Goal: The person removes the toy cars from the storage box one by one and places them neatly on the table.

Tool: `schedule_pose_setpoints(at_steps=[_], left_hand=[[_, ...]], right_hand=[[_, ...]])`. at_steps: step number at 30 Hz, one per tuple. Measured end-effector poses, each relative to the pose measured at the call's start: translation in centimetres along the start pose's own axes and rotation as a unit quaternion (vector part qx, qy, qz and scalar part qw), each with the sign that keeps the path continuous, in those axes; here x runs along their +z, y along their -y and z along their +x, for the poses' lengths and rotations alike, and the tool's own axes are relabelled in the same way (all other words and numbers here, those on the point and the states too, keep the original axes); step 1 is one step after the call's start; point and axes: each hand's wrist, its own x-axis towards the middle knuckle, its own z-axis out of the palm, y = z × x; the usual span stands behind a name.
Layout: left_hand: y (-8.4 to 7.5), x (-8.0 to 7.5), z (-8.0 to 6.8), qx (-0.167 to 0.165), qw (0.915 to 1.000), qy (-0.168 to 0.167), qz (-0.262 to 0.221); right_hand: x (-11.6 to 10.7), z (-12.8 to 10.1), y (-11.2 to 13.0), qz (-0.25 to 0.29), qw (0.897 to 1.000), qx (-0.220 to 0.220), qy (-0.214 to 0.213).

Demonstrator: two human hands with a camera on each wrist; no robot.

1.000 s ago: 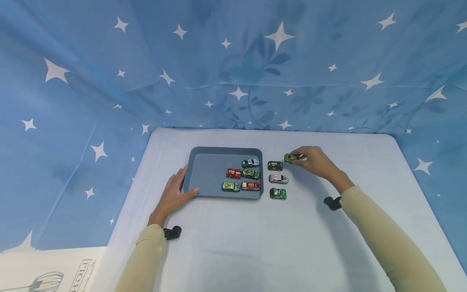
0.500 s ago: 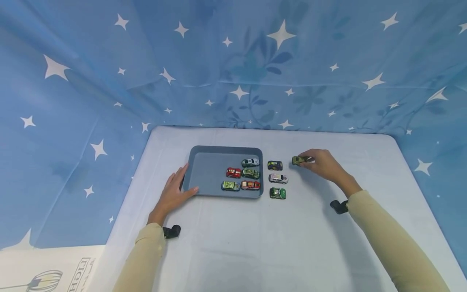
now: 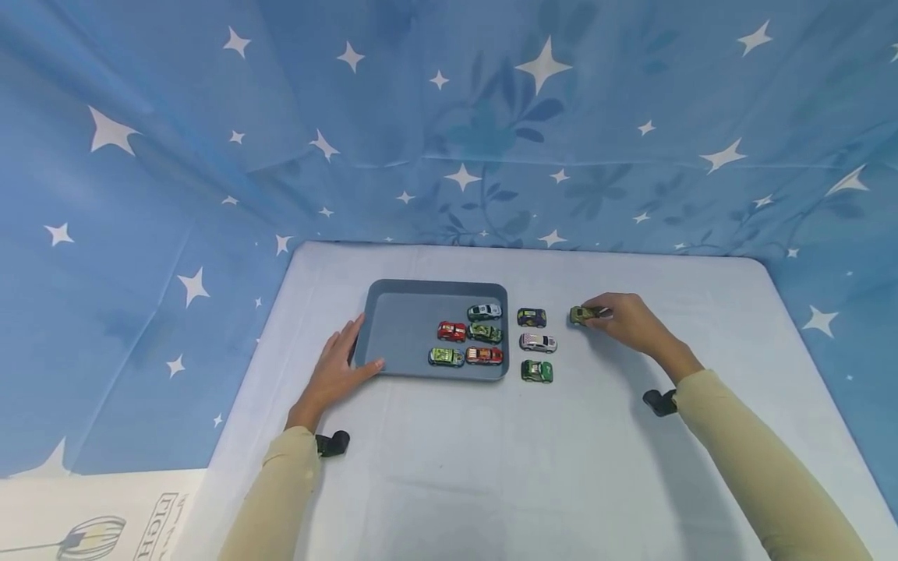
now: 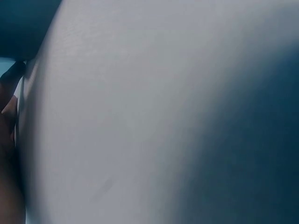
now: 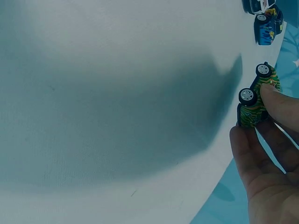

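Note:
Between the thumb and fingers of my right hand (image 3: 629, 321) is a green patterned toy car (image 5: 254, 102), its wheels turned toward the right wrist camera. In the head view it is to the right of a dark blue toy car (image 3: 532, 317). My left hand (image 3: 335, 379) rests against the left end of the grey tray (image 3: 393, 366), thumb on the near rim, fingers spread straight along the side. Inside the tray's right half stand several toy cars, among them a red one (image 3: 452, 331) and a white one (image 3: 485, 312).
Below the dark blue car, a silver toy car (image 3: 538, 343) and a green toy car (image 3: 536, 371) stand in a column right of the tray. A white cloth covers the table (image 3: 449, 460). Blue star-printed curtain (image 3: 463, 140) hangs behind and at the sides.
My right hand has moved right and slightly toward me with the green patterned car, away from the dark blue car. The left hand has stayed at the tray.

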Motion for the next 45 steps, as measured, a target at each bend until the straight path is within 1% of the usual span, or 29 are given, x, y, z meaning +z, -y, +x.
schedule_pose_setpoints(at_steps=[4, 10, 18, 29, 38, 45], left_hand=[[-0.2, 0.0, 0.0, 0.003, 1.0000, 0.002, -0.005], [0.0, 0.2, 0.1, 0.000, 1.0000, 0.000, -0.004], [0.0, 0.2, 0.3, -0.001, 1.0000, 0.005, -0.002], [-0.4, -0.2, 0.4, 0.001, 1.0000, 0.004, -0.004], [-0.2, -0.1, 0.2, -0.002, 1.0000, 0.000, -0.006], [-0.1, -0.1, 0.1, -0.004, 1.0000, 0.000, -0.003]], right_hand=[[0.1, 0.0, 0.0, -0.001, 1.000, 0.008, 0.008], [0.4, 0.2, 0.1, 0.003, 1.000, 0.004, 0.007], [1.1, 0.3, 0.1, -0.004, 1.000, 0.009, 0.014], [1.4, 0.3, 0.0, -0.009, 1.000, -0.002, 0.000], [1.7, 0.5, -0.1, -0.007, 1.000, -0.002, 0.001], [1.5, 0.2, 0.2, 0.008, 1.000, 0.003, -0.001]])
